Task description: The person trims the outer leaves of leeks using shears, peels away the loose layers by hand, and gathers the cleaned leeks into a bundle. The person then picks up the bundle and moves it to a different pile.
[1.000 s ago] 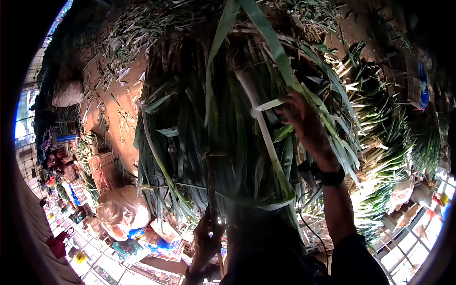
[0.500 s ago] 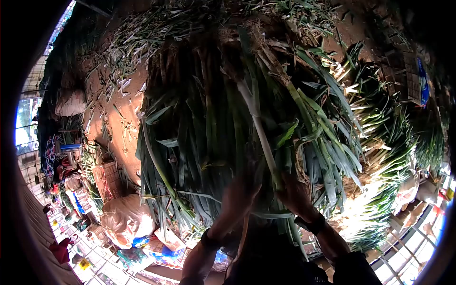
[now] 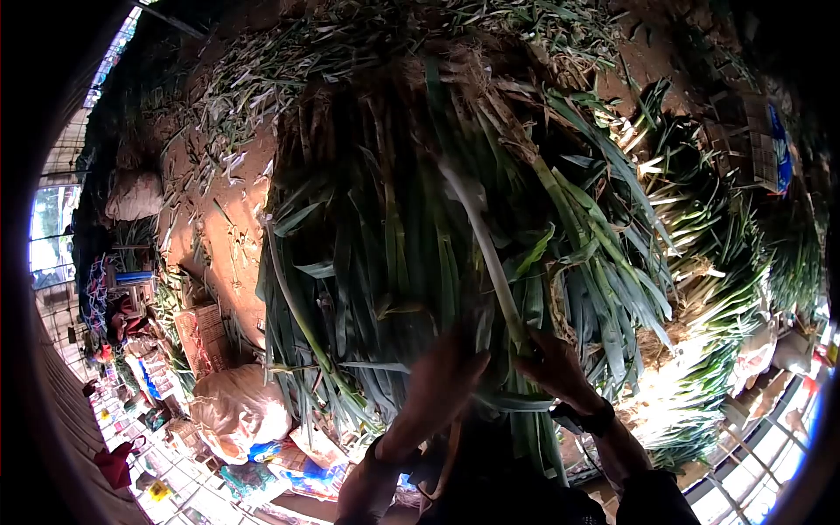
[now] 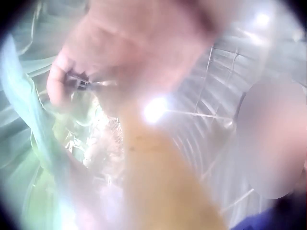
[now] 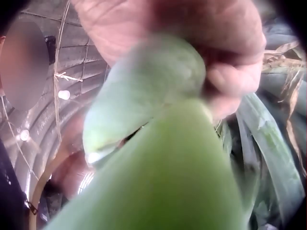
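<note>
A leek [image 3: 483, 232] with a pale shaft slants across the middle of the pile in the head view. My right hand [image 3: 551, 367] grips it at its green end, and its broad leaves [image 5: 163, 158] fill the right wrist view below the curled fingers. My left hand [image 3: 442, 376] is close beside, over the leaf ends, blurred. It holds a tool by a tan wooden handle [image 4: 153, 172], with a small metal piece [image 4: 82, 85] near the fingers; its working end is hidden. Under both hands lies a thick heap of leeks [image 3: 359, 254], roots away from me.
Stacked leeks [image 3: 700, 324] lie in bright light at the right. Leaf trimmings [image 3: 271, 79] cover the ground behind the heap. To the left are bare soil [image 3: 227, 236], a stuffed pale sack [image 3: 241, 407] and a woven crate [image 3: 201, 337]. One stray leek [image 3: 297, 306] lies along the heap's left side.
My right hand has come down from the upper right to the leek's green end. The left hand has moved up and right beside it. Long leaves that stood across the top have gone from there.
</note>
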`<move>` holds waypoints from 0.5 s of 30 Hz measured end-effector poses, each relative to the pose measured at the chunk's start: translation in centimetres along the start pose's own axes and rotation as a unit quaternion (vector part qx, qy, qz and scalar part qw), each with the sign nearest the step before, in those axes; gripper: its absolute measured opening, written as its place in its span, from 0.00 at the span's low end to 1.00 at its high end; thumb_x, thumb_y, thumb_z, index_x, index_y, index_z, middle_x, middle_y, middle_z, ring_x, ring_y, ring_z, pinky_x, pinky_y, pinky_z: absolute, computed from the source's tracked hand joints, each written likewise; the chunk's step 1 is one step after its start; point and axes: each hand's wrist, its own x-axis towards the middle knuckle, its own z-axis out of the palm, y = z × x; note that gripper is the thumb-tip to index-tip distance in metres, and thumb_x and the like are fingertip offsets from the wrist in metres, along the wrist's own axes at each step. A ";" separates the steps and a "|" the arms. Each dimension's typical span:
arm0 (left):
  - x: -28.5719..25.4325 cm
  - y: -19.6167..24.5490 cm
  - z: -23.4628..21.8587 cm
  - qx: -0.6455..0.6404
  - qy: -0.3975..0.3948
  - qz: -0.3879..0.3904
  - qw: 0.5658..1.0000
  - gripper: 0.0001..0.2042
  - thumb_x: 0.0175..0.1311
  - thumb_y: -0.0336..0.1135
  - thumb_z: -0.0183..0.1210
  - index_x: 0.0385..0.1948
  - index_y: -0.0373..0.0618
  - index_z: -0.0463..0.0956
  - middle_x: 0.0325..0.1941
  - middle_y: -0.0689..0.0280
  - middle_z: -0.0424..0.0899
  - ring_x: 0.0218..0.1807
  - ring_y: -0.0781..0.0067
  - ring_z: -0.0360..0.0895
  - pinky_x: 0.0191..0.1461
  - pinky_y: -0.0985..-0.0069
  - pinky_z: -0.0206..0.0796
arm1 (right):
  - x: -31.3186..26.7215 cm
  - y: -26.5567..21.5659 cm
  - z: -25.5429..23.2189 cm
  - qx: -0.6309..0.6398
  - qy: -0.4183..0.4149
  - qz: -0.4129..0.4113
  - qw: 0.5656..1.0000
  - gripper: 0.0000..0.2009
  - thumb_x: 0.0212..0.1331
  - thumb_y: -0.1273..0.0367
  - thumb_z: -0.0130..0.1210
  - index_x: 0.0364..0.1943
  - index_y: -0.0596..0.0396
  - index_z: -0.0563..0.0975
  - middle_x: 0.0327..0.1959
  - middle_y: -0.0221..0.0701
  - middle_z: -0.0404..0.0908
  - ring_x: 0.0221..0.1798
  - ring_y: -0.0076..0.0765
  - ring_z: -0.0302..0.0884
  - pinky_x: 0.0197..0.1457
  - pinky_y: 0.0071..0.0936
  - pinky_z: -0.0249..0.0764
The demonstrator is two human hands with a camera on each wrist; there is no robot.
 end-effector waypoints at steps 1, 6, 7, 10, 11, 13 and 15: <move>0.0 -0.2 -0.6 -0.002 0.000 0.001 1.000 0.23 0.65 0.42 0.60 0.59 0.41 0.73 0.35 0.68 0.80 0.34 0.81 0.74 0.38 0.76 0.68 | -0.2 0.0 0.2 0.009 0.009 -0.010 1.000 0.22 0.54 0.64 0.61 0.56 0.50 0.77 0.33 0.45 0.83 0.34 0.50 0.84 0.36 0.43 0.78; 1.5 -1.2 -3.3 0.007 -0.003 -0.041 0.999 0.19 0.65 0.40 0.60 0.54 0.40 0.74 0.31 0.70 0.78 0.31 0.83 0.72 0.34 0.79 0.65 | -0.1 -0.8 2.2 0.012 0.014 -0.077 0.997 0.18 0.55 0.67 0.62 0.51 0.57 0.77 0.29 0.39 0.78 0.29 0.40 0.78 0.31 0.37 0.73; 1.5 -3.3 -4.6 0.123 -0.009 0.054 0.991 0.22 0.65 0.39 0.61 0.58 0.40 0.74 0.28 0.71 0.77 0.29 0.84 0.72 0.33 0.81 0.65 | -0.2 -1.3 2.8 0.019 0.019 -0.119 0.993 0.15 0.55 0.70 0.60 0.47 0.59 0.77 0.29 0.46 0.78 0.29 0.52 0.80 0.29 0.45 0.73; -0.6 0.7 -7.3 -0.128 0.056 -0.043 0.989 0.28 0.66 0.33 0.60 0.69 0.41 0.67 0.33 0.74 0.76 0.34 0.87 0.68 0.38 0.83 0.65 | 0.5 -6.4 4.3 0.132 0.041 -0.121 0.983 0.17 0.55 0.70 0.62 0.48 0.61 0.76 0.34 0.46 0.79 0.33 0.52 0.81 0.32 0.43 0.76; -1.1 1.5 -8.1 -0.121 0.109 -0.034 0.986 0.31 0.65 0.32 0.60 0.71 0.41 0.63 0.34 0.75 0.76 0.33 0.87 0.69 0.37 0.85 0.65 | 1.3 -7.3 5.9 0.147 0.053 -0.130 0.979 0.18 0.55 0.70 0.63 0.49 0.61 0.76 0.36 0.46 0.79 0.34 0.51 0.82 0.34 0.43 0.78; -1.5 2.2 -9.1 -0.112 0.190 -0.018 0.975 0.32 0.64 0.32 0.60 0.71 0.40 0.62 0.34 0.73 0.76 0.32 0.85 0.69 0.36 0.83 0.65 | 3.2 -8.8 9.0 0.105 0.071 -0.203 0.971 0.22 0.55 0.66 0.65 0.53 0.60 0.75 0.40 0.47 0.79 0.37 0.51 0.82 0.38 0.44 0.79; -1.3 2.1 -8.9 -0.111 0.214 0.003 0.971 0.32 0.64 0.32 0.59 0.71 0.39 0.62 0.33 0.72 0.76 0.32 0.85 0.69 0.36 0.83 0.66 | 3.9 -10.3 9.8 0.081 0.054 -0.241 0.966 0.24 0.55 0.64 0.66 0.54 0.60 0.74 0.42 0.46 0.79 0.39 0.52 0.82 0.40 0.44 0.79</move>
